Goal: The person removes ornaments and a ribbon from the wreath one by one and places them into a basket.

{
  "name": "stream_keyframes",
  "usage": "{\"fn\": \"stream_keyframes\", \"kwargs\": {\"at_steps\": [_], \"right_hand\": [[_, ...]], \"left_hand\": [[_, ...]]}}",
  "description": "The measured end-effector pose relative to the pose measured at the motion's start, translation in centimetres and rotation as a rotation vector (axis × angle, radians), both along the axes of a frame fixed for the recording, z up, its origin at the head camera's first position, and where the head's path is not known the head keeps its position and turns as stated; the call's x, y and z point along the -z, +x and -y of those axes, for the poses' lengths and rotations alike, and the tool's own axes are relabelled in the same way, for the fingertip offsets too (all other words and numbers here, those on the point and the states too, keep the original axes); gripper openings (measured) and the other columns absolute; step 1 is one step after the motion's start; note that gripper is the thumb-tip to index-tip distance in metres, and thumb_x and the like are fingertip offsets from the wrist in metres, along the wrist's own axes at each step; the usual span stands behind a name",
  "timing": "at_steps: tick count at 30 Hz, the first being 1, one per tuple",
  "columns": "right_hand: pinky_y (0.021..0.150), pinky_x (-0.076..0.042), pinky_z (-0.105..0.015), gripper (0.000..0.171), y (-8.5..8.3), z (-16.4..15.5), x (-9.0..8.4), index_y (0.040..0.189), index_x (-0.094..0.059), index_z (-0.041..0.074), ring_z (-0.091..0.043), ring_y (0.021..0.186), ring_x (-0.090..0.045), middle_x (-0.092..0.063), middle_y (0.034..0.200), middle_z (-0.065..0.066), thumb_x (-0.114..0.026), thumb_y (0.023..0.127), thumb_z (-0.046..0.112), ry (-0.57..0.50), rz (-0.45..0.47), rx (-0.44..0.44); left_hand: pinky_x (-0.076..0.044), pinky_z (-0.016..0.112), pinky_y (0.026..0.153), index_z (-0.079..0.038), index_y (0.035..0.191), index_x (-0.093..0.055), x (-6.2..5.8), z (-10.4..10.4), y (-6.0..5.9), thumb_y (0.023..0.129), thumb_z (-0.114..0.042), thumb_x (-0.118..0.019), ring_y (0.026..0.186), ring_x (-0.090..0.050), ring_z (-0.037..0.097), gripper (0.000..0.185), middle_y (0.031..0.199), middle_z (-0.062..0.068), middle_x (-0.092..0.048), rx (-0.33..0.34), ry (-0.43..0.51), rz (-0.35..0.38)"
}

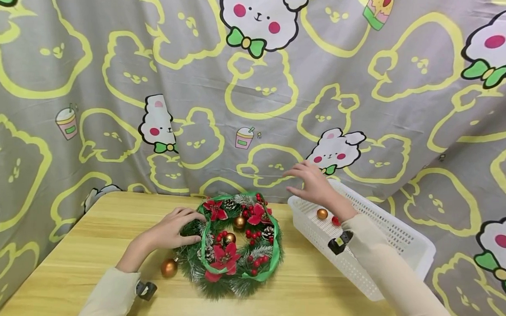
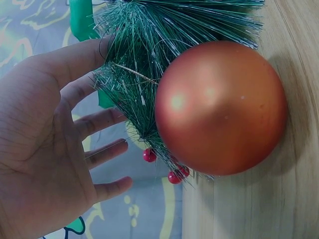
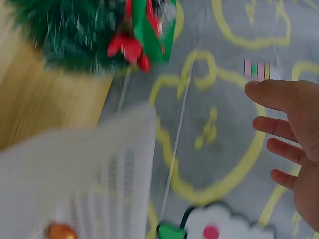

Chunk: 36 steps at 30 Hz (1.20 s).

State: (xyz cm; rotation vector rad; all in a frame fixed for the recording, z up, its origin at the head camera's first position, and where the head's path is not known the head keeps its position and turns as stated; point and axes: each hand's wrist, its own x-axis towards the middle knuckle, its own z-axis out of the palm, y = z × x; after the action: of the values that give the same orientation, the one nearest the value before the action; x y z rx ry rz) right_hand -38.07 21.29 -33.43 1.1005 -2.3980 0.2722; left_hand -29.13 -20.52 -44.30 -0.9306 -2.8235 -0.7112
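On the wooden table point(image 1: 107, 246), head view: a Christmas wreath point(image 1: 233, 243) lies flat, already carrying red poinsettias, berries, pine cones, a green ribbon and two small gold balls near its centre. A larger copper bauble point(image 1: 169, 268) sits at the wreath's near-left edge, touching the needles; whether it is fastened I cannot tell. In the white plastic basket point(image 1: 396, 242) to the right, a small gold ball point(image 1: 322, 214) and a red one point(image 1: 336, 221) remain, so decorating looks partly done, with at least these two left. The left hand point(image 1: 173, 229) rests on the wreath's left rim, fingers lightly bent over the needles, not clearly gripping. The right hand point(image 1: 312, 183) hovers above the basket's far-left corner, fingers extended, holding nothing.

Left wrist view: the copper bauble point(image 2: 219, 107) fills the frame, pressed against green needles, red berries below it. The left hand point(image 2: 45, 149) is spread, fingers straight, fingertips at the needles.

Right wrist view: blurred. The right hand point(image 3: 294, 149) shows spread, relaxed fingers, empty, above the basket point(image 3: 79, 169); a gold ball point(image 3: 60, 231) shows inside at the bottom edge, the wreath point(image 3: 84, 30) at far left.
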Motion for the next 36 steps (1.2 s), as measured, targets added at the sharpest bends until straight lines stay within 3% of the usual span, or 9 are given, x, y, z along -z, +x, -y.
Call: {"fn": "stream_keyframes", "kwargs": {"at_steps": [8,12,17,22,30,36], "right_hand": [[0.092,-0.047,-0.049,0.030,1.1,5.9,1.0,0.110,-0.077,0.014,-0.028,0.105,-0.058,-0.071,0.108,-0.006,-0.086,0.083,0.022,0.107,-0.177,-0.192],[0.091,-0.048,-0.045,0.029,1.2,8.0,1.9,0.109,-0.076,0.017,-0.026,0.105,-0.058,-0.070,0.107,-0.003,-0.086,0.083,0.025,0.165,-0.217,-0.226],[0.097,-0.047,-0.045,0.035,1.4,9.8,3.0,0.112,-0.075,0.017,-0.024,0.106,-0.058,-0.068,0.108,-0.002,-0.087,0.082,0.030,0.287,-0.202,-0.218],[0.093,-0.045,-0.042,0.036,1.6,10.8,4.3,0.115,-0.075,0.019,-0.023,0.104,-0.055,-0.067,0.109,0.000,-0.086,0.083,0.033,0.410,-0.176,-0.206],[0.088,-0.041,-0.038,0.026,1.3,11.9,5.7,0.109,-0.075,0.024,-0.019,0.098,-0.054,-0.066,0.104,0.003,-0.082,0.086,0.035,0.578,-0.288,-0.195],[0.089,-0.041,-0.039,0.017,1.1,12.6,6.0,0.105,-0.075,0.025,-0.019,0.096,-0.053,-0.066,0.102,0.004,-0.078,0.090,0.033,0.661,-0.296,-0.196]], "left_hand": [[-0.034,0.072,0.106,-0.020,0.135,-0.061,0.1,0.0,0.0,0.096,-0.043,-0.070,0.135,-0.044,0.048,0.046,0.141,0.012,-0.057,-0.010,-0.002,0.007],[-0.035,0.072,0.106,-0.021,0.135,-0.060,0.1,-0.1,0.1,0.096,-0.044,-0.070,0.135,-0.044,0.047,0.047,0.141,0.012,-0.057,-0.009,0.005,0.010],[-0.035,0.072,0.106,-0.020,0.135,-0.060,0.0,0.0,0.1,0.096,-0.045,-0.069,0.135,-0.044,0.047,0.047,0.142,0.013,-0.056,-0.014,-0.005,0.008],[-0.035,0.072,0.105,-0.021,0.136,-0.060,0.1,-0.1,-0.1,0.096,-0.046,-0.068,0.135,-0.044,0.047,0.048,0.142,0.013,-0.056,-0.010,-0.014,0.006],[-0.037,0.071,0.105,-0.022,0.135,-0.060,0.2,-0.1,-0.1,0.096,-0.046,-0.069,0.134,-0.045,0.047,0.047,0.141,0.012,-0.057,-0.013,-0.008,0.003],[-0.036,0.070,0.105,-0.021,0.134,-0.061,0.1,-0.1,-0.1,0.096,-0.044,-0.069,0.134,-0.045,0.046,0.045,0.140,0.012,-0.057,-0.015,-0.009,0.013]]}}
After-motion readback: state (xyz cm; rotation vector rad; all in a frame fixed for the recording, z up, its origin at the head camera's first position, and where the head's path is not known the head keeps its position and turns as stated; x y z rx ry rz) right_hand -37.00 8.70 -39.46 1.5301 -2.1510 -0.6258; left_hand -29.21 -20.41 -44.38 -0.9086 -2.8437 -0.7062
